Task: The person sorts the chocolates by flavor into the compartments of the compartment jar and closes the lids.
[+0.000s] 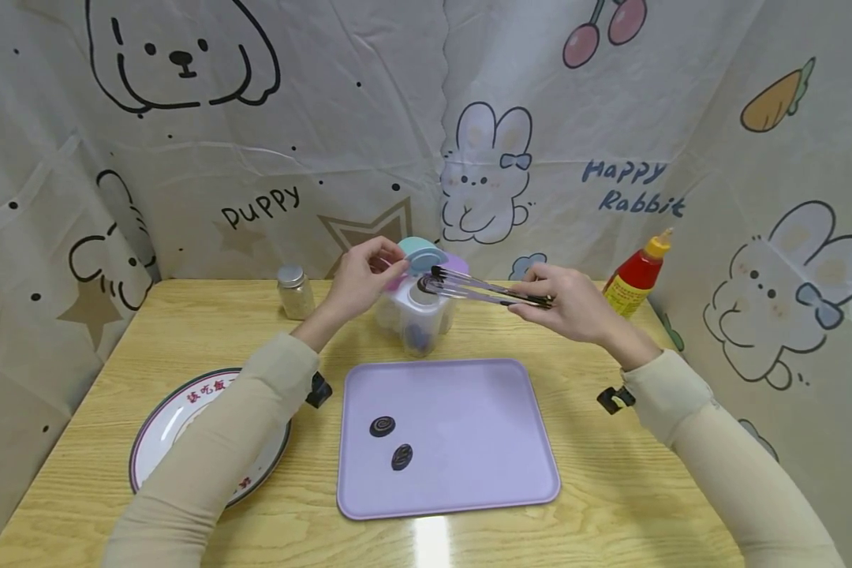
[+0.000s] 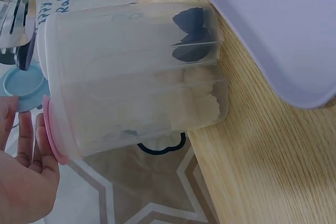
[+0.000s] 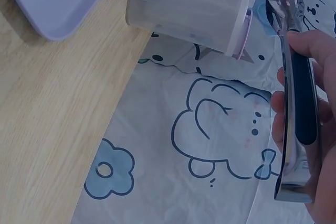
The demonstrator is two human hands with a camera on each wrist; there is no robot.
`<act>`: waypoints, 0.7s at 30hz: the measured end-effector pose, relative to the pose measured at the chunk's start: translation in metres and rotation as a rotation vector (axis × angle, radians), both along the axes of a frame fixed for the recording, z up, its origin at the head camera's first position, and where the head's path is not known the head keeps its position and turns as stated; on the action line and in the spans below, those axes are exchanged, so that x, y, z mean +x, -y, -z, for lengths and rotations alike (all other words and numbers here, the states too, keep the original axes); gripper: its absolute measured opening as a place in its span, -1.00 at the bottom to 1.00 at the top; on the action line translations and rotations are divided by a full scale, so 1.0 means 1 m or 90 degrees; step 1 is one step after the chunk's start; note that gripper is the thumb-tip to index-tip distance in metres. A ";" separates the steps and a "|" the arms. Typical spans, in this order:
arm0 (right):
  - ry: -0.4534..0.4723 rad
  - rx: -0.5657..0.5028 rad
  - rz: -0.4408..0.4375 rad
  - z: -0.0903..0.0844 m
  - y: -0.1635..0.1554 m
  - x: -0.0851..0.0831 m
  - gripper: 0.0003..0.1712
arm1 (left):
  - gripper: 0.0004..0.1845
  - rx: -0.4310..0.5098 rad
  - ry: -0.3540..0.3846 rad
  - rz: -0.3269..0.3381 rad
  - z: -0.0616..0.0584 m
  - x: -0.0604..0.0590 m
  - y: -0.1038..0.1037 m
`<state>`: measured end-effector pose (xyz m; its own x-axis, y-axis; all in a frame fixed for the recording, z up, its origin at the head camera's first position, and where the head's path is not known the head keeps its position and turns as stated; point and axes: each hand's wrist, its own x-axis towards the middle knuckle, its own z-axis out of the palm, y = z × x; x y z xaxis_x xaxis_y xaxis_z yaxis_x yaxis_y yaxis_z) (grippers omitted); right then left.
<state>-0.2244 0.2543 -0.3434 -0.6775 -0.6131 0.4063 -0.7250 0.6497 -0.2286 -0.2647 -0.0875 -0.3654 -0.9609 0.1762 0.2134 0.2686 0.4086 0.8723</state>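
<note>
A clear storage container with several compartments and coloured flip lids stands behind the lilac tray. Its blue lid is raised, and my left hand pinches the lid's edge, fingers also against the pink lid. Dark pieces lie at the container's bottom, with pale pieces in another compartment. My right hand grips metal tongs with black handle grips. The tongs' tips reach over the uncovered opening, a dark round piece at them. Two dark patterned pieces lie on the tray.
A white plate with red characters lies at the left, partly under my left forearm. A glass jar with a metal cap stands back left. At back right is a red squeeze bottle with a yellow cap. A printed curtain hangs behind the table.
</note>
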 end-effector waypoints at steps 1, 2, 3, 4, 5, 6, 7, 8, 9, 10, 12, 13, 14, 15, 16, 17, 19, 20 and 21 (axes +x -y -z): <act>0.003 0.002 0.001 0.000 0.000 -0.001 -0.73 | -0.82 0.000 0.000 0.000 0.000 0.000 0.000; 0.005 0.005 0.001 -0.001 0.001 -0.002 -0.73 | -0.82 0.001 0.000 0.000 0.000 0.000 0.000; 0.008 0.008 0.001 -0.001 0.001 -0.003 -0.73 | -0.82 0.001 -0.001 0.000 0.001 -0.001 0.000; 0.011 0.011 0.003 -0.001 0.002 -0.004 -0.72 | -0.82 0.001 -0.002 0.000 0.001 -0.001 0.000; 0.014 0.014 0.004 -0.001 0.002 -0.004 -0.72 | -0.82 0.001 -0.003 0.001 0.001 -0.001 0.000; 0.016 0.018 0.006 -0.001 0.002 -0.005 -0.73 | -0.82 0.001 -0.005 0.001 0.001 -0.001 0.000; 0.017 0.023 0.008 -0.002 0.002 -0.005 -0.73 | -0.83 0.001 -0.008 0.001 0.001 -0.001 0.000; 0.018 0.027 0.009 -0.002 0.003 -0.005 -0.73 | -0.83 0.000 -0.010 0.001 0.002 -0.002 0.000; 0.020 0.030 0.010 -0.002 0.003 -0.005 -0.73 | -0.83 0.001 -0.012 0.001 0.002 -0.002 0.000; 0.023 0.031 0.010 -0.003 0.003 -0.005 -0.73 | -0.83 0.001 -0.015 0.000 0.002 -0.002 0.000; 0.024 0.037 0.011 -0.003 0.004 -0.006 -0.73 | -0.84 0.002 -0.023 0.001 0.002 -0.002 0.000; 0.024 0.039 0.010 -0.004 0.004 -0.006 -0.73 | -0.84 0.003 -0.026 0.002 0.002 -0.002 0.000; 0.027 0.040 0.011 -0.004 0.005 -0.007 -0.72 | -0.84 0.003 -0.029 0.003 0.002 -0.002 0.000; 0.029 0.041 0.011 -0.004 0.005 -0.007 -0.71 | -0.84 0.002 -0.030 0.004 0.003 -0.003 0.000; 0.030 0.042 0.012 -0.004 0.004 -0.008 -0.70 | -0.85 0.001 -0.032 0.005 0.003 -0.003 0.000; 0.030 0.044 0.013 -0.004 0.005 -0.008 -0.68 | -0.85 -0.001 -0.032 0.006 0.003 -0.003 0.000; 0.033 0.045 0.016 -0.005 0.004 -0.007 -0.67 | -0.85 -0.003 -0.029 0.006 0.003 -0.003 0.000; 0.036 0.046 0.018 -0.005 0.004 -0.007 -0.66 | -0.85 -0.003 -0.026 0.006 0.003 -0.003 0.000; 0.036 0.046 0.020 -0.006 0.003 -0.006 -0.66 | -0.85 -0.003 -0.023 0.006 0.003 -0.003 -0.001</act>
